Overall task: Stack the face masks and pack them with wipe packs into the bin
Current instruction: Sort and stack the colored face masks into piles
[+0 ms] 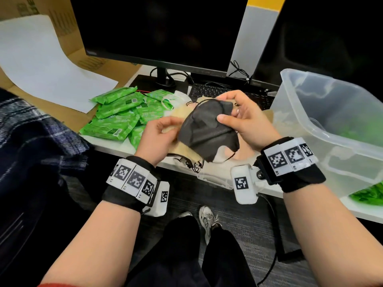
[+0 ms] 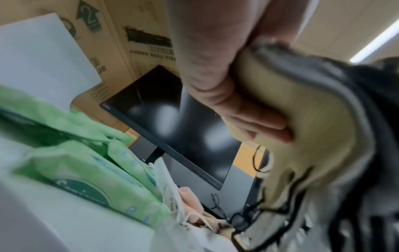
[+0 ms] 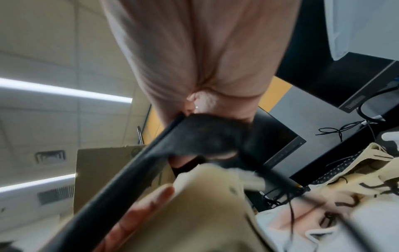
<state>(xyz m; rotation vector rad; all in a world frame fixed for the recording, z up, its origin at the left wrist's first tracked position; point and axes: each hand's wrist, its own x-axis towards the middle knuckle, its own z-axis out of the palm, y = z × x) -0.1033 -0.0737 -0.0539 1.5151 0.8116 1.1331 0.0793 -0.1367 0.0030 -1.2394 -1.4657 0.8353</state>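
I was in the stacking step: both hands held the masks over the near edge of the bench [image 1: 116, 147], in front of my body. My left hand [image 1: 159, 137] gripped the beige mask [image 1: 187, 152] from the 9 o'clock side, with the fingers [image 2: 254, 119] curled under it and the thumb on top. My right hand [image 1: 246, 123] pinched the upper edge of the black mask [image 1: 205, 131], which lay on top of the beige one, between thumb and fingers. The green wipe packs [image 1: 118, 114] lay in a loose heap at about 10 o'clock from my hands, and more masks [image 1: 178, 97] in white and pink lay on the bench behind and under them. The clear bin [image 1: 331, 121] stood at 3 o'clock, and something green showed through its wall, probably packs already inside. I judged that the next move needed the black mask to be lined up flat on the beige one, with the ear loops kept from tangling. The head view showed the whole layout and the bin; the left wrist view showed what it could not, my fingers under the beige mask. The right wrist view showed the pinch on the black edge from below, but it was blurred.
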